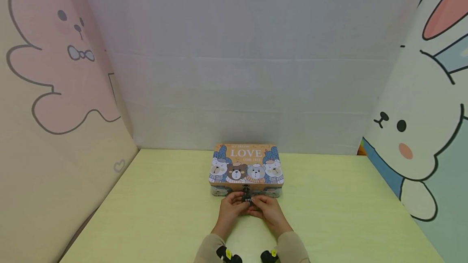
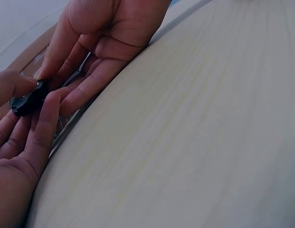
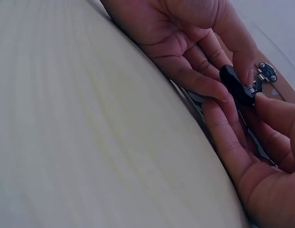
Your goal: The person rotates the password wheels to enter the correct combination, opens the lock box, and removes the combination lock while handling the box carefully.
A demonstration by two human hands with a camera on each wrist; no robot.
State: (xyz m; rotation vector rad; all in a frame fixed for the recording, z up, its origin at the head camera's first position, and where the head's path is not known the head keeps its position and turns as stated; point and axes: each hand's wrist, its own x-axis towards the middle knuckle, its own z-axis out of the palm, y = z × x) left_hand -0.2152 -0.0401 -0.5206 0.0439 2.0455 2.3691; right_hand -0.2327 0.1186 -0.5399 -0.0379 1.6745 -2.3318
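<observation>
A tin box (image 1: 246,165) with "LOVE" and cartoon bears on its orange lid stands closed on the table. At the middle of its front is a metal latch (image 3: 267,72), where a small black padlock (image 1: 246,195) sits between both hands. My left hand (image 1: 231,208) pinches the padlock from the left, thumb on its face. From the other side my right hand (image 1: 269,210) holds it between thumb and fingers. In the right wrist view the padlock (image 3: 236,85) lies tilted close to the latch. Fingers hide part of its body.
The pale yellow table (image 1: 164,206) extends on both sides of the box. A white backdrop (image 1: 241,72) rises behind it. Side panels show a pink cartoon animal (image 1: 69,80) on the left and a white rabbit (image 1: 413,133) on the right.
</observation>
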